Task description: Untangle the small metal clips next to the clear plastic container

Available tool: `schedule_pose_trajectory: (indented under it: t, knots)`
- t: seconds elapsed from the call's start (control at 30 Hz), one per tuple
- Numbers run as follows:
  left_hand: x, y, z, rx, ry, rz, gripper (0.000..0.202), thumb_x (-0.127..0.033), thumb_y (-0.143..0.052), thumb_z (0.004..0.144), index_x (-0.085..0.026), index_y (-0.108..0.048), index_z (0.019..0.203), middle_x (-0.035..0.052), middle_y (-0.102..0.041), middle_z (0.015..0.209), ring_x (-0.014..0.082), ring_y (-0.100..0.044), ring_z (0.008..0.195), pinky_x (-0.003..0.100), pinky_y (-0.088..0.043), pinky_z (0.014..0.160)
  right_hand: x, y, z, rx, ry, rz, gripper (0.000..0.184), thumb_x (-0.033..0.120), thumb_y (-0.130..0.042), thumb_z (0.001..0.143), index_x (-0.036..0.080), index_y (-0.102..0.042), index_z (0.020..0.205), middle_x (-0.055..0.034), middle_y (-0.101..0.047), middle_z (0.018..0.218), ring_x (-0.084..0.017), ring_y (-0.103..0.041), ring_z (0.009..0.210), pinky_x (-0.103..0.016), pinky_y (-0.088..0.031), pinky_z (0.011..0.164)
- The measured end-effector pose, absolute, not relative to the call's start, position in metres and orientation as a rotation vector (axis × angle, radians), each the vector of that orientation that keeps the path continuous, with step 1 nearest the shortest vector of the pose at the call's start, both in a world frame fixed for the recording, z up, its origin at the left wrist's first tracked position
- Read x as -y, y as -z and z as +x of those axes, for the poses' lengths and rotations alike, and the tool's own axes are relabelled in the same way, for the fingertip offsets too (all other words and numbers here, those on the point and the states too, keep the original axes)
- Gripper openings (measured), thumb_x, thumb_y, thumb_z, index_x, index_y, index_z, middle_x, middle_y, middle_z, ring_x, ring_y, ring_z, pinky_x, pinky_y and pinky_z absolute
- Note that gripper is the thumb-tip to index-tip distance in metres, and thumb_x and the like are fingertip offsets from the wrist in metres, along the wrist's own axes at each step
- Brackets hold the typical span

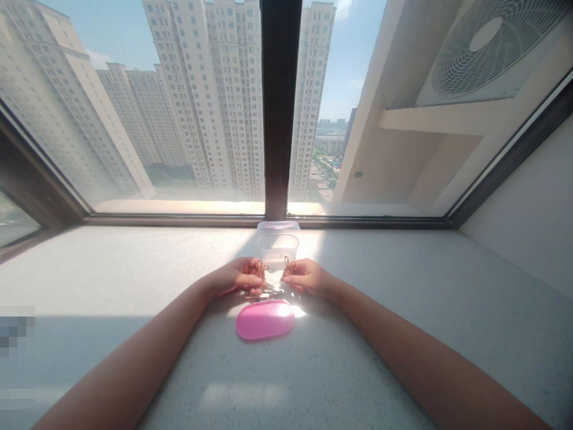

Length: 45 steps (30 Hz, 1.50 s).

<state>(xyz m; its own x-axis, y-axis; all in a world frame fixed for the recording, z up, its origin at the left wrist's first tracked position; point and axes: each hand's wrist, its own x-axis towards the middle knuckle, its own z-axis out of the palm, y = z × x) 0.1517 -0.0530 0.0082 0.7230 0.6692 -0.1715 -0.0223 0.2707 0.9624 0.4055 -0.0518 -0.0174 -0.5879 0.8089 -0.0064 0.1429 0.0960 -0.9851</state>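
My left hand (230, 277) is closed, with thumb and fingers pinching a thin brown bow-like loop (259, 267). Opposite it, my right hand (312, 278) pinches a similar brown bow-like loop (287, 264), held upright. A small gap separates the two loops. Below and between the fingers lie several thin shiny pieces (270, 293), too small and glary to identify. A pink, rounded oval lid or tray (264, 322) rests on the sill nearer to me. Just beyond the hands stands a clear plastic container (277, 239), its front partly hidden by them.
The pale speckled windowsill (286, 382) carries everything, with bright sun patches on it. A dark window frame (280, 119) rises behind the container. High-rise buildings (206, 89) and an air-conditioner unit (487, 48) are outside the glass.
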Motion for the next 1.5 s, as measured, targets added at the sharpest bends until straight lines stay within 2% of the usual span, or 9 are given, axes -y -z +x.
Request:
schedule_pose_trajectory:
  t: [1.5]
  knots:
    - [0.0525, -0.0064, 0.1515, -0.647, -0.515, 1.250, 0.026, -0.018, -0.076, 0.076, -0.013, -0.053, 0.086, 0.0087, -0.067, 0.081, 0.0140, -0.062, 0.063, 0.027, -0.046, 0.061, 0.0521, 0.0158, 0.4046, 1.802, -1.542, -0.913, 0.024, 0.035, -0.068, 0.079, 0.012, -0.065, 0.081, 0.0030, -0.053, 0.056, -0.008, -0.046, 0.045, -0.021, -0.036, 0.044]
